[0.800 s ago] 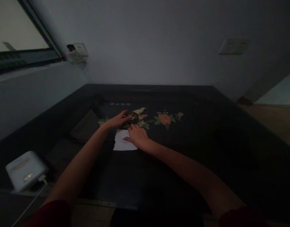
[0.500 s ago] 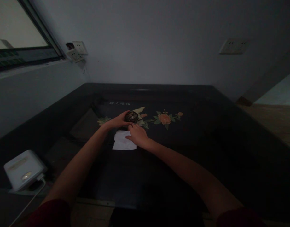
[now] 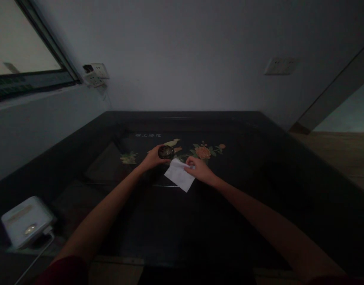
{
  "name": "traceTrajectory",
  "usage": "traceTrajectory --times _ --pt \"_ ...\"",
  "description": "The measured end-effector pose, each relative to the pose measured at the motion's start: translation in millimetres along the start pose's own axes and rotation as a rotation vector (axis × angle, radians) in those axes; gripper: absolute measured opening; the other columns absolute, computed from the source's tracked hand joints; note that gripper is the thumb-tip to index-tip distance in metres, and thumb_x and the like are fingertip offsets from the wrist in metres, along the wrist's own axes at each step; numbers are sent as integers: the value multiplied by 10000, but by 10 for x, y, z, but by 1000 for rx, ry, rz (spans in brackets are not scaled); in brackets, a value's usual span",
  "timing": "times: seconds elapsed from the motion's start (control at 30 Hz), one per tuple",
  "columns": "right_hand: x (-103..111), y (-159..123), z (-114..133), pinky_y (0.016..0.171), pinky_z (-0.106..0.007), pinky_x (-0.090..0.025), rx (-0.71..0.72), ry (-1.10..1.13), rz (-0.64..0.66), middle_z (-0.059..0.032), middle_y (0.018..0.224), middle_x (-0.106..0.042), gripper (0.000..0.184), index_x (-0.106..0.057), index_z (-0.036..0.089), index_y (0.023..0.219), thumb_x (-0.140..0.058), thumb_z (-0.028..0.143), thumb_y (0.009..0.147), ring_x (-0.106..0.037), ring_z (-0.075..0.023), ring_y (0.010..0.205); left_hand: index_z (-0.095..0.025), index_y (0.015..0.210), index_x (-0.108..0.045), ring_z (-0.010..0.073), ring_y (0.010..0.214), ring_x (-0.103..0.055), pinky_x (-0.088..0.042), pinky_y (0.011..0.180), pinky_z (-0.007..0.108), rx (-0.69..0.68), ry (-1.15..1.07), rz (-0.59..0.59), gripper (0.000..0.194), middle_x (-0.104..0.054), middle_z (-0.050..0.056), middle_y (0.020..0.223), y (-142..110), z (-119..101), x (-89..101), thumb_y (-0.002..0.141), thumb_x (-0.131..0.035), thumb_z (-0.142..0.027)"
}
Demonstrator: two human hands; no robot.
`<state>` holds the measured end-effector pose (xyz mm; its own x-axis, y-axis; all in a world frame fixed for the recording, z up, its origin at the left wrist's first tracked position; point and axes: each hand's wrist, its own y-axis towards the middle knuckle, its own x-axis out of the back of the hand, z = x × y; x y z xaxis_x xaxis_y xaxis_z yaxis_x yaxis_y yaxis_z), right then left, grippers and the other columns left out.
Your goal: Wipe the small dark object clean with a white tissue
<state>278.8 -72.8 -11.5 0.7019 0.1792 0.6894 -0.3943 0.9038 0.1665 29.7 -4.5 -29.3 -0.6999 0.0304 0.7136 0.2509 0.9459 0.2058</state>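
My left hand (image 3: 154, 159) is closed around a small dark round object (image 3: 165, 152), held just above the black table (image 3: 259, 166). My right hand (image 3: 200, 169) pinches the upper edge of a white tissue (image 3: 179, 175), which hangs tilted over the table to the right of the dark object. The room is dim and I cannot make out what the dark object is. Both forearms reach in from the bottom of the view.
The black table carries a painted flower and bird design (image 3: 203, 151). A white box-shaped device (image 3: 23, 223) with a cable sits at the near left. Wall sockets (image 3: 94, 72) hang by the window at the left; another socket plate (image 3: 279, 65) is on the right wall.
My right hand has picked the white tissue up off the table and carried it to the right. The left hand has kept hold of the dark object.
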Motion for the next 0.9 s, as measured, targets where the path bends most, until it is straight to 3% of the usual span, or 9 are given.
traceTrajectory --times 0.13,0.3,0.4,0.6,0.9 --pt "304 -181 -373 542 -234 -425 -192 207 -135 3 703 -617 242 -588 156 976 -606 260 758 -585 -147 618 -150 1251 -485 291 1186 -538 -406 1021 457 -123 -6 40 760 -557 152 1278 -31 -208 -168 606 -777 -429" --pt "513 -174 -655 700 -313 -499 -239 199 -322 -111 918 -686 283 -615 124 1026 -577 213 760 -659 -217 846 -188 1311 -436 280 1243 -494 -374 1059 440 -182 -76 128 792 -500 141 1353 -51 -535 -430 622 -775 -385" --pt "516 -119 -705 799 -362 -501 -229 183 -389 -145 1034 -678 299 -607 128 1047 -569 201 759 -648 -255 987 -158 1326 -415 289 1265 -475 -364 1072 432 -167 -98 111 819 -478 171 1369 -81 -708 -597 619 -780 -354" --pt "424 -139 -698 859 -373 -485 -167 171 -438 -122 1060 -684 296 -613 154 1039 -566 226 756 -639 -253 1025 -135 1376 -351 305 1267 -477 -368 1072 452 -150 -197 128 919 -478 198 1372 -185 -935 -898 608 -806 -353" --pt "323 -179 -687 652 -276 -435 -63 117 -401 -78 791 -699 308 -692 115 891 -477 328 833 -610 -199 710 -158 1425 -299 334 1299 -431 -338 1080 506 -180 -135 165 1008 -451 195 1397 -255 -896 -914 598 -808 -425"
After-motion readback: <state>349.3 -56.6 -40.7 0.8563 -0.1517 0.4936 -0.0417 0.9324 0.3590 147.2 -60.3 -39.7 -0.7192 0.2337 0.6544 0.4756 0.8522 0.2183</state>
